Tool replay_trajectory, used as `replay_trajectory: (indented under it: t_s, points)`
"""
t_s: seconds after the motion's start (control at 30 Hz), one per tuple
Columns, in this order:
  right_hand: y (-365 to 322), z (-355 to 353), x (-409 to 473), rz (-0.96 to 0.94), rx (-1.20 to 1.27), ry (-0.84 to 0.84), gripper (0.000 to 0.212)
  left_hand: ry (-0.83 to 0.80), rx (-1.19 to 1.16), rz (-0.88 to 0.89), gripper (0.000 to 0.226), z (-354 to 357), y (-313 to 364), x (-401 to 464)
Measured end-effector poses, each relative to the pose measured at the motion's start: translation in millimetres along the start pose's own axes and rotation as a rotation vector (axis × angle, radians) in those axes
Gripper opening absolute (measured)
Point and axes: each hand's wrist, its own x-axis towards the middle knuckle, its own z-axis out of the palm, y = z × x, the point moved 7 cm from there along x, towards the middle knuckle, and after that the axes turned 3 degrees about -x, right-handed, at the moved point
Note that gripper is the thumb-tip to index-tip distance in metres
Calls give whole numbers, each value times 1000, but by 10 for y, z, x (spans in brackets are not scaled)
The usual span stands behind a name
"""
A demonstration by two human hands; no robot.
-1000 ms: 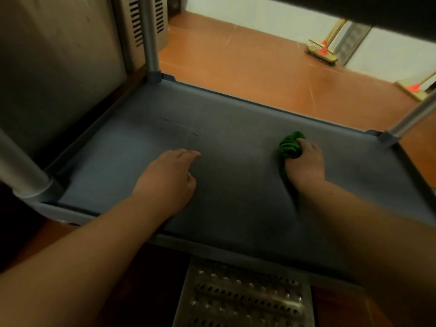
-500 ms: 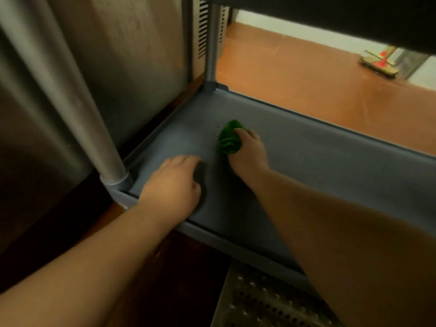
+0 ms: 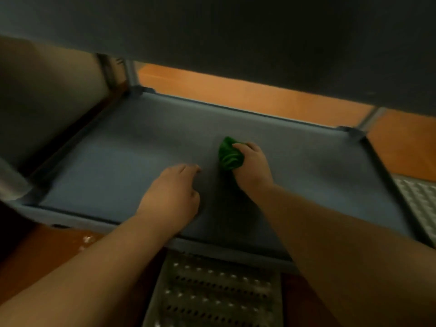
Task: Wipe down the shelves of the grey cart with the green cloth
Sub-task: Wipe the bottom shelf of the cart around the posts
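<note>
The grey cart's lower shelf (image 3: 122, 166) fills the middle of the head view, with a raised rim all round. A bunched green cloth (image 3: 228, 155) lies on the shelf near its centre. My right hand (image 3: 253, 165) grips the cloth, fingers curled round it, and presses it onto the shelf. To its left, my left hand (image 3: 172, 193) rests on the shelf with loosely curled fingers and holds nothing. The underside of the shelf above (image 3: 236, 34) hangs dark across the top of the view.
Metal posts stand at the far left corner (image 3: 131, 74), far right corner (image 3: 370, 119) and near left corner (image 3: 9, 185). A perforated metal grate (image 3: 212, 291) lies on the floor under the front edge; another (image 3: 420, 201) shows at the right. A steel panel (image 3: 47, 95) flanks the left side.
My right hand has slid the green cloth from the shelf's left end back toward the middle. The view has swung right and dropped lower under the upper shelf. My left hand stays resting on the shelf.
</note>
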Motion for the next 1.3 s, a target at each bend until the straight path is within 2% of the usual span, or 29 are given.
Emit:
replay_trajectory:
  t_s: [0.17, 0.27, 0.47, 0.73, 0.83, 1.0, 1.17, 1.3]
  points:
    - [1410, -1214, -352, 313, -69, 172, 50, -131, -29, 113, 57, 606, 865, 201]
    - [2010, -1713, -573, 445, -53, 278, 51, -210, -23, 179, 57, 890, 1280, 242]
    - [2533, -2249, -592, 585, -94, 337, 50, -240, -10, 203, 58, 1077, 1526, 289]
    - [2426, -2027, -393, 658, -77, 306, 60, -183, -3, 108, 55, 849, 1068, 320]
    - [2331, -1838, -345, 651, -147, 301, 64, -137, 2, 112, 54, 680, 849, 304]
    - [1827, -1270, 73, 510, -209, 169, 69, -64, 2, 70, 53, 354, 299, 276]
    - [1295, -766, 345, 419, -175, 118, 67, -33, 0, 9, 53, 65, -228, 151]
    - [660, -211, 531, 274, -149, 64, 69, 28, -13, -54, 52, -174, -688, 3]
